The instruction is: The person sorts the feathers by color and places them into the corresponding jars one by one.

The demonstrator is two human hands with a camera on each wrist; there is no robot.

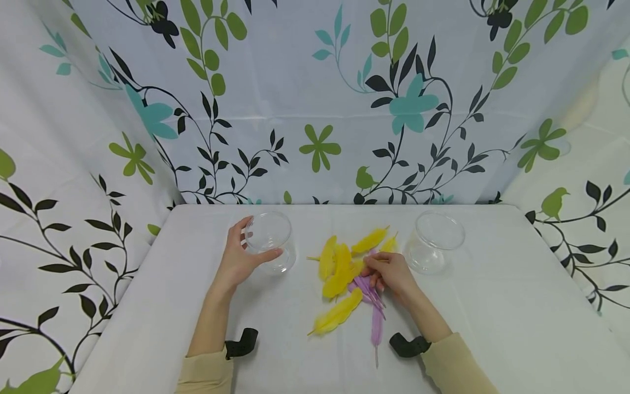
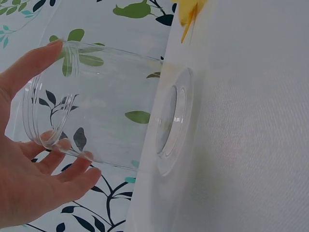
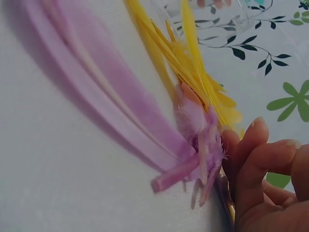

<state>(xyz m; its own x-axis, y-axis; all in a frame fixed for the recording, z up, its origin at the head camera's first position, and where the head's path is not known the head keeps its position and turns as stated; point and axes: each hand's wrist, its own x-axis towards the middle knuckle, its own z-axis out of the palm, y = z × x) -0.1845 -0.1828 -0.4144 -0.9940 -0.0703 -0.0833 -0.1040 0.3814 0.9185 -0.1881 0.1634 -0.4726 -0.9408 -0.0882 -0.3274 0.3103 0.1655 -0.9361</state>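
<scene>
My left hand holds a clear glass jar near its rim, the thumb on one side and the fingers on the other. In the left wrist view its base looks tilted at the white tabletop. Over the pile my right hand has bent fingers close against the feathers. Whether a feather lies between its fingertips is unclear. Yellow feathers spread left of that hand; purple feathers lie partly under it, their quill ends bunched by the fingers.
A second clear glass jar stands upright to the right of the feathers. One yellow feather and a purple feather extend toward the front. Behind the white table hangs a leaf-patterned curtain.
</scene>
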